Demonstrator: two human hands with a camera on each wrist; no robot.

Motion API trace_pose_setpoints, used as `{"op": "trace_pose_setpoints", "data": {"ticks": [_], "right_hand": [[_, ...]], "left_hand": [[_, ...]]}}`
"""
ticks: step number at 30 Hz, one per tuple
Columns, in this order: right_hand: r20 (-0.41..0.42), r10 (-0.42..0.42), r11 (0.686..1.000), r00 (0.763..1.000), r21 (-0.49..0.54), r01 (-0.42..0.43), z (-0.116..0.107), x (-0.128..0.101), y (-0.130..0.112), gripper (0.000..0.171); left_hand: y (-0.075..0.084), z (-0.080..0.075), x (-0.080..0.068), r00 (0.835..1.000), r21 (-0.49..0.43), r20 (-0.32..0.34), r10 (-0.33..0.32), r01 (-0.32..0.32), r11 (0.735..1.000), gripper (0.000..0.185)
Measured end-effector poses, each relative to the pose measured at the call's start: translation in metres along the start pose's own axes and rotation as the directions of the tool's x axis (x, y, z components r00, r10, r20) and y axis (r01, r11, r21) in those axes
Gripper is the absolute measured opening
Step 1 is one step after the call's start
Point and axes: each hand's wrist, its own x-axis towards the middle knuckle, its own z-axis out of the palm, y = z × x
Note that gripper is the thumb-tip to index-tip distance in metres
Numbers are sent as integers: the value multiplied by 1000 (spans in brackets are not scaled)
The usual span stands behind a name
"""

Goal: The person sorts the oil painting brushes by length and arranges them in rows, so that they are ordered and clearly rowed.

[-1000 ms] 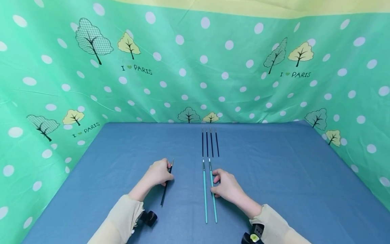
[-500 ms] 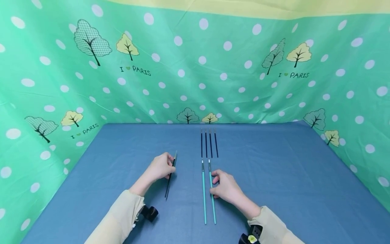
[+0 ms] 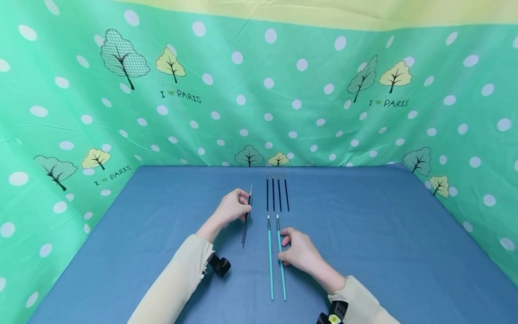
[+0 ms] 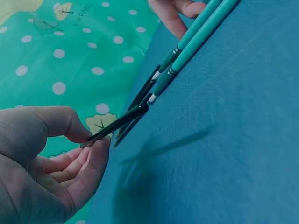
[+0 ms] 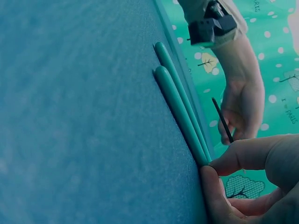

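My left hand (image 3: 245,206) pinches a thin dark brush (image 3: 246,218) between thumb and fingers, held just above the blue cloth and left of a row of several dark brushes (image 3: 277,193). The left wrist view shows the same pinch, the left hand (image 4: 88,140) on the dark brush (image 4: 122,121). Two teal brushes (image 3: 275,258) lie side by side below that row. My right hand (image 3: 284,246) rests on the cloth with thumb and forefinger tips touching the right teal brush. In the right wrist view the fingertips (image 5: 224,163) meet the teal brushes (image 5: 180,109).
A blue cloth (image 3: 364,234) covers the table. Green polka-dot fabric (image 3: 259,90) walls it in at the back and on both sides. Wrist cameras sit on my left forearm (image 3: 220,265) and my right forearm (image 3: 333,315).
My left hand has carried the dark brush up and to the right, from the left of the cloth to just beside the dark row. The right hand has stayed on the teal brushes.
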Motion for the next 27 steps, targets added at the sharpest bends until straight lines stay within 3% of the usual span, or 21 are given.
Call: {"op": "trace_pose_setpoints", "data": {"ticks": [13,21,27], "right_hand": [[-13,3,1000,1000,4,-3,1,1,2,56],[-15,6,1000,1000,8,-6,-1,0,4,56],[-2,-6,999,1000,41,6,1,0,5,55]], "left_hand": [[2,16,45,998,-213,-12,-55,51,976,35],[6,18,73,997,-191,-44,-62,53,980,32],[6,19,84,993,-188,-62,-97,84,979,31]]}}
